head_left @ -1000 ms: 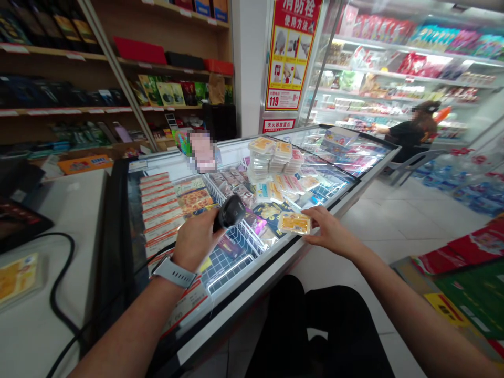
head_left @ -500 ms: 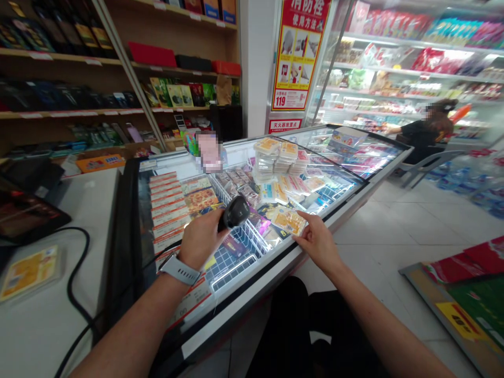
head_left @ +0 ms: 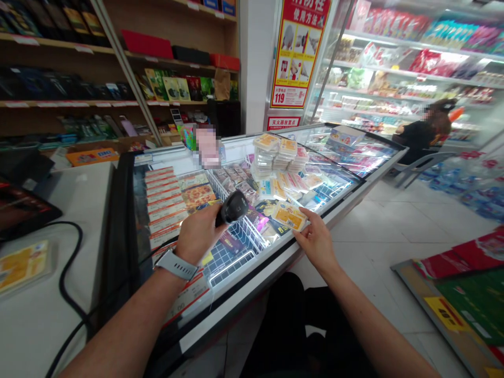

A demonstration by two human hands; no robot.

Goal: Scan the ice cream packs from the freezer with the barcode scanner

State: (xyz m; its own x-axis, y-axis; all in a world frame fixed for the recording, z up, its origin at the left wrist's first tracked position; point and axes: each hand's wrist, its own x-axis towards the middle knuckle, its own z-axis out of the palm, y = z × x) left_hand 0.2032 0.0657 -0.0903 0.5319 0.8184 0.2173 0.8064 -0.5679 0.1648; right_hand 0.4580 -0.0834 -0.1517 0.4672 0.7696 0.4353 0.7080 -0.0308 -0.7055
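My left hand (head_left: 199, 231), a grey-strapped watch on its wrist, is wrapped round the handle of a black barcode scanner (head_left: 233, 206). The scanner's head points to the right, and its cable runs off to the left. My right hand (head_left: 315, 240) pinches the right edge of a flat clear food pack (head_left: 289, 216) with orange-yellow contents and a barcode label. A short gap separates scanner and pack. Both are above the glass top of a chest freezer (head_left: 220, 310). Farther back on the glass stand stacks of similar packs (head_left: 264, 157), with several loose packs (head_left: 271, 189) in front.
At left, a white counter (head_left: 84, 210) bears another yellow pack (head_left: 25, 265), a dark screen (head_left: 27, 210) and black cables. A person (head_left: 423, 128) sits near a grey chair (head_left: 423, 164) at the far right. Red and green boxes (head_left: 472, 283) stand at lower right.
The view has shifted slightly. The pack in my right hand is tilted a little differently, and its barcode label shows more clearly. Both hands keep their holds.
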